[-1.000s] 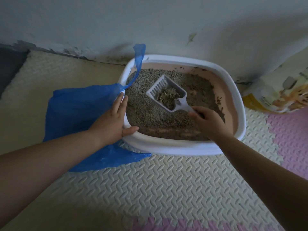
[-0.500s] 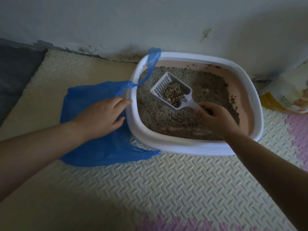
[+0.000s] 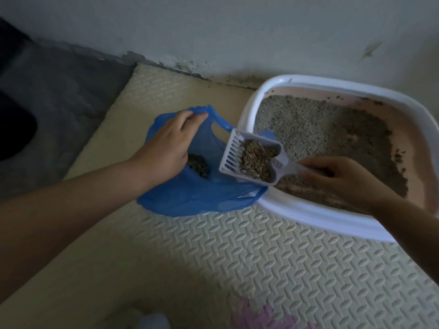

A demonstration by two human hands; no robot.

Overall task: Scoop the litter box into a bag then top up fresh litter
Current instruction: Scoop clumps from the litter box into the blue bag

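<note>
The left grip (image 3: pixel 166 148) is pinching the upper edge of the blue bag (image 3: pixel 202 198) between thumb and fingers, lifting it so the mouth is gaping open just beside the litter box (image 3: pixel 308 218). The right grip (image 3: pixel 342 179) is curling its fingers round the handle of the white scoop (image 3: pixel 231 153), holding it over the box's left rim with the slotted front reaching over the bag's mouth. The scoop is carrying a heap of brownish clumped litter (image 3: pixel 255 157). A dark clump (image 3: pixel 198 166) is lying inside the bag, partly hidden by the left grip. Grey litter (image 3: pixel 308 124) is covering most of the box's pink inside, darker toward the right. Box and bag are sitting on a cream foam mat (image 3: pixel 261 269) on the floor, against a pale wall (image 3: pixel 237 32).
</note>
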